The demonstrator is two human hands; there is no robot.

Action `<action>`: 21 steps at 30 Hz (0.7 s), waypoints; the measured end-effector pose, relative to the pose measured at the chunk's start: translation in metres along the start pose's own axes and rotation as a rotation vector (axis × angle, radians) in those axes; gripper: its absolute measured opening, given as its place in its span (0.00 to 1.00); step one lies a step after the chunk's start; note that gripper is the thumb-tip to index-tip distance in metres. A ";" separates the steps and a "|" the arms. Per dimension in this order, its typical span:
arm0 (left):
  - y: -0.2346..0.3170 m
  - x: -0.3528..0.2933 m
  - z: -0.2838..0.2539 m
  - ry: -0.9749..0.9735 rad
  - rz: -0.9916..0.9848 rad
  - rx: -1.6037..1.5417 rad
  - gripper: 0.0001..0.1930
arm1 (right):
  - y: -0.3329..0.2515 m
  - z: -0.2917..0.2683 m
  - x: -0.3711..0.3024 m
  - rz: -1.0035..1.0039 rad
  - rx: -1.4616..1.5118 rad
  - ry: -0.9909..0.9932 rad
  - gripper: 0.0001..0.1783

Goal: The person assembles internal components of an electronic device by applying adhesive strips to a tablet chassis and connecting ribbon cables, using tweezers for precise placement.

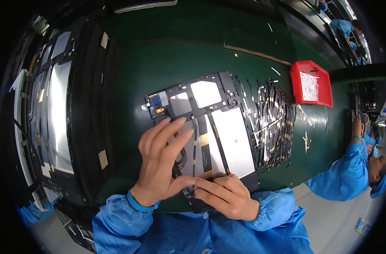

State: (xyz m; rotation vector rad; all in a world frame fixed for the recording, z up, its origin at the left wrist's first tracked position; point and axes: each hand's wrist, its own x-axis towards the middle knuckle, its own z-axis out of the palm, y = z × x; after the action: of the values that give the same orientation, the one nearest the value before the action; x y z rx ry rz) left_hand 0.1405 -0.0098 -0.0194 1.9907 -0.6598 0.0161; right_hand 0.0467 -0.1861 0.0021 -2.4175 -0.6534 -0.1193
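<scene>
A tablet-like device housing (239,144) lies in front of me with its inside facing up, black-framed with silver plates. Over its left part my left hand (161,154) is open, fingers stretched toward the top and thumb reaching the right fingertips. A narrow black flex cable (194,148) runs down the housing to where thumb and fingertips meet. My right hand (231,197) is closed at the lower edge, its fingers pinching the end of that cable; the exact contact is hidden. Another black strip (218,142) crosses the silver plate to the right.
Beside the housing lies a heap of black flex cables (275,122) with white and gold parts. A red bin (331,91) holds small white strips. At left, similar housings (61,114) are stacked with black trays. A co-worker in blue (341,178) sits at the right.
</scene>
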 end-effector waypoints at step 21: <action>-0.005 -0.004 -0.008 -0.177 -0.002 0.561 0.36 | -0.024 -0.020 0.013 0.175 -0.142 -0.193 0.29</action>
State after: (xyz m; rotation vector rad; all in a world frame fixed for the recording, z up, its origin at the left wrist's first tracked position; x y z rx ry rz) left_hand 0.1415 0.0003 -0.0205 2.5535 -0.8322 0.0260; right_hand 0.0483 -0.1761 0.0348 -2.6333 -0.5301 0.1466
